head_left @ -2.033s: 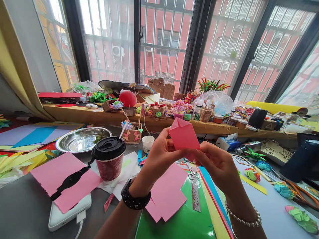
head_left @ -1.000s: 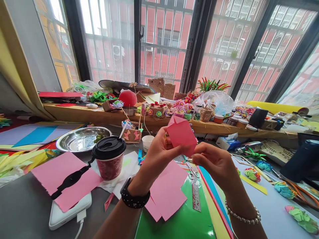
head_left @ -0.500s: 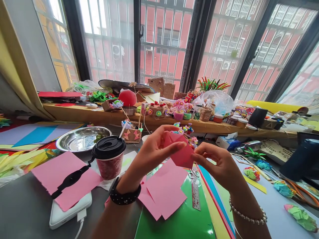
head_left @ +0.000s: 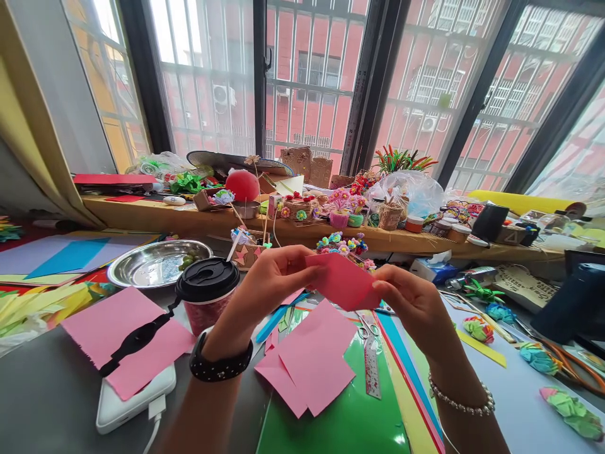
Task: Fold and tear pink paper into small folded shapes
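A folded piece of pink paper (head_left: 344, 282) is held up between both hands, above the table. My left hand (head_left: 288, 274) pinches its left corner, thumb in front and fingers behind. On the opposite side, my right hand (head_left: 406, 302) grips the right corner between thumb and fingers. Below them, loose pink paper sheets (head_left: 316, 362) lie overlapping on a shiny green folder (head_left: 340, 422). Scissors (head_left: 367, 328) and a small patterned ruler (head_left: 372, 372) rest just right of those sheets.
Left of my arm stands a lidded paper cup (head_left: 208, 296), beside a metal plate (head_left: 137, 268) holding green fruit. Another pink sheet (head_left: 155, 359) with a black strap lies over a white power bank (head_left: 127, 403). Crumpled paper flowers (head_left: 539, 358) sit at right. Crafts crowd the windowsill (head_left: 302, 234).
The folded pink paper has turned and now spreads wider and flatter between the hands. My left hand has shifted left and slightly down; my right hand has moved only a little.
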Tool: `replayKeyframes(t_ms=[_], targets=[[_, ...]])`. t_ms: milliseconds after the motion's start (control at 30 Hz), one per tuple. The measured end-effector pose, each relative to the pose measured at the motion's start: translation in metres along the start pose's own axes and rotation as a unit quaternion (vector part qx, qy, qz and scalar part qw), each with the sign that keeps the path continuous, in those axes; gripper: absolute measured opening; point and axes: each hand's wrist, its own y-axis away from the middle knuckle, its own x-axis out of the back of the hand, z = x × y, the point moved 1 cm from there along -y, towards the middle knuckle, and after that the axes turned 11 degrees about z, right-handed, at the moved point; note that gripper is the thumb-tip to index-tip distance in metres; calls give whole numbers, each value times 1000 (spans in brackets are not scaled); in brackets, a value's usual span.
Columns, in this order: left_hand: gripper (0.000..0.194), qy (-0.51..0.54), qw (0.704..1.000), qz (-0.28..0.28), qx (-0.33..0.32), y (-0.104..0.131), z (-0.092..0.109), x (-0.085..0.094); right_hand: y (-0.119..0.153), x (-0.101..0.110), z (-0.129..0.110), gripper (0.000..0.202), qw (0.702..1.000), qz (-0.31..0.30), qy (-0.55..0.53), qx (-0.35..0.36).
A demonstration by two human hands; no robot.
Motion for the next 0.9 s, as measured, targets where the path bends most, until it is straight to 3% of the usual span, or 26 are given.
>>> replayKeyframes(t_ms=[100,267,467,767,900], targets=[[13,15,1000,14,7,-1,0,-3,1,-4,1,12,996,19,-67,-49],[12,-27,999,-28,0,0,0,0,3,-4,2,10,993,35,-78,-79],[12,-68,997,-36,-19,-2,-5,3,3,-3,3,10,994,48,-66,-73],[12,-68,997,5,-43,-6,-8,-8,-1,-1,4,10,993,87,-66,-33],[10,-78,995,15,-66,-6,-10,-8,-1,1,4,12,994,71,-79,-25]])
